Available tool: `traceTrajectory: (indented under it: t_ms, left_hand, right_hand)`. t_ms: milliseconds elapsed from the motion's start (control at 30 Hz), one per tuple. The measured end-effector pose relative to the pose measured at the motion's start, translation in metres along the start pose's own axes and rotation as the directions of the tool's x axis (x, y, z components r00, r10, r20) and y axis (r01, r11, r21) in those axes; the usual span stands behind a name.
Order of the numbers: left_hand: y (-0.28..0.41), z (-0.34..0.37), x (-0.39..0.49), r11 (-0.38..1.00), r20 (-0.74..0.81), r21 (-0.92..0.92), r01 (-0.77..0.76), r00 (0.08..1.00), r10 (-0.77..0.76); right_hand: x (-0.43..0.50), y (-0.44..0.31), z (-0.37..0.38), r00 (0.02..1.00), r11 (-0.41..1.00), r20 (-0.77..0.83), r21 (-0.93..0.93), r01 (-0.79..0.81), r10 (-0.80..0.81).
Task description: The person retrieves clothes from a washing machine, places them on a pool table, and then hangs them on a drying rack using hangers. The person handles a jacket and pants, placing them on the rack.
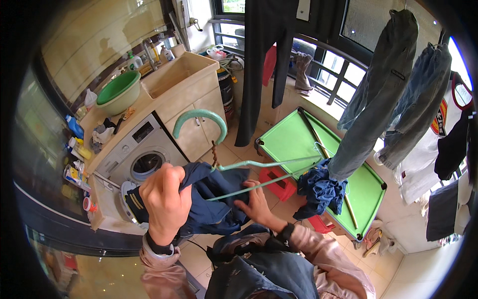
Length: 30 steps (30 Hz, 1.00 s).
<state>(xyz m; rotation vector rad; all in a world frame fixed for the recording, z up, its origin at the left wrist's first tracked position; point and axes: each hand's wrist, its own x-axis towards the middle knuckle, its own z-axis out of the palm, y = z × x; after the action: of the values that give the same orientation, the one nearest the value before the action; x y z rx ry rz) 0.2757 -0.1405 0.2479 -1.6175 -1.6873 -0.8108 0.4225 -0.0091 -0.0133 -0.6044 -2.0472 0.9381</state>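
My left hand (166, 202) is raised with its fingers closed on the edge of a navy blue garment (209, 209), which has gold stripes on a dark patch at its left. My right hand (257, 203) is at the garment's right side, thumb and fingers against the cloth. A green-coated wire hanger (254, 163) has its thick hook upward and a rusty twisted neck. Its lower wire passes across the garment, close to my right fingers; its far end points right. Some of the cloth is hidden behind my left hand.
A crumpled navy garment (323, 188) lies on a small green pool table (291, 134) with a cue (351, 213). Red plastic stools (276, 183) stand beside it. Jeans (377, 93) and dark trousers (257, 67) hang overhead. Leftward are a washing machine (129, 147), sink (175, 74) and green basin (118, 88).
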Motion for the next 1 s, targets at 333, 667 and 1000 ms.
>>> traceTrajectory:
  t_ms: [333,667,1000]
  left_hand:
    - [-0.070,-0.029,-0.054,0.989,0.114,0.147,0.018,0.993,-0.035]
    - [-0.107,-0.021,-0.098,0.949,0.304,0.314,0.033,0.944,-0.133]
    - [-0.077,0.050,-0.098,0.952,0.319,0.304,0.031,0.938,-0.132]
  right_hand:
    - [0.097,0.059,-0.089,0.948,0.912,0.288,0.336,-0.234,0.137]
    - [0.143,-0.070,-0.134,1.000,0.999,0.010,0.028,0.016,-0.016]
    - [0.116,-0.109,-0.111,0.989,0.975,-0.140,0.210,0.067,-0.038]
